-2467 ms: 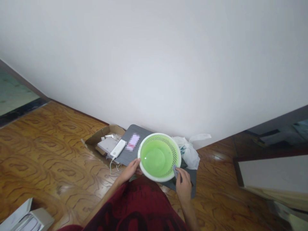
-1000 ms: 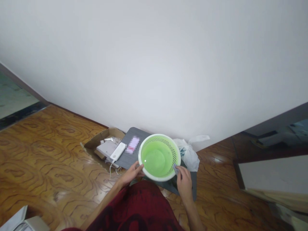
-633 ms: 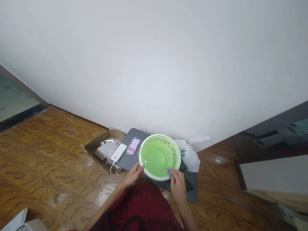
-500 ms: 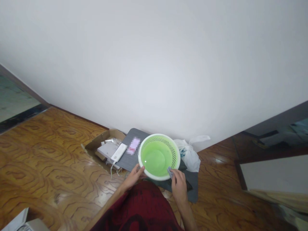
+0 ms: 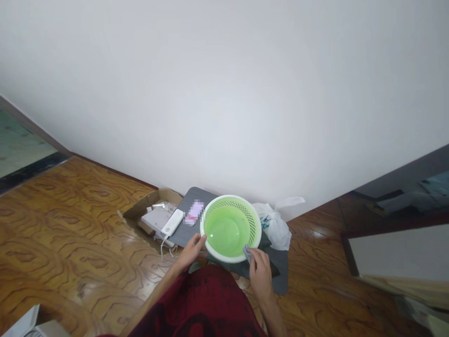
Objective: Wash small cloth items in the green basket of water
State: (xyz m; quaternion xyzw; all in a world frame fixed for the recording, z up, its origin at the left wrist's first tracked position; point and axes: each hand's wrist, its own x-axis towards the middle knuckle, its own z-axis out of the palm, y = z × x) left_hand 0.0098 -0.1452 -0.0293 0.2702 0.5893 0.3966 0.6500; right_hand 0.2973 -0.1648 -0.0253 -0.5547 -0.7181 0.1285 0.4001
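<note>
L hand [image 5: 192, 250] pinches rim of green-white basket [image 5: 229, 229], thumb on top, other fingers mostly hidden; R hand [image 5: 260, 269] pinches small grey cloth [image 5: 247, 252] against rim on its side. Basket's btwn & just beyond both hands, over dark tabletop [image 5: 280, 281]. White device [image 5: 172, 222] w/ cable beyond L hand, tied white bag [image 5: 278, 231] beyond R hand

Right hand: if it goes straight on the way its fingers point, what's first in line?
Likely the near rim of the basket, just ahead of the cloth-pinching right hand. Depth is unclear; slightly higher, it may clear the rim.
</note>
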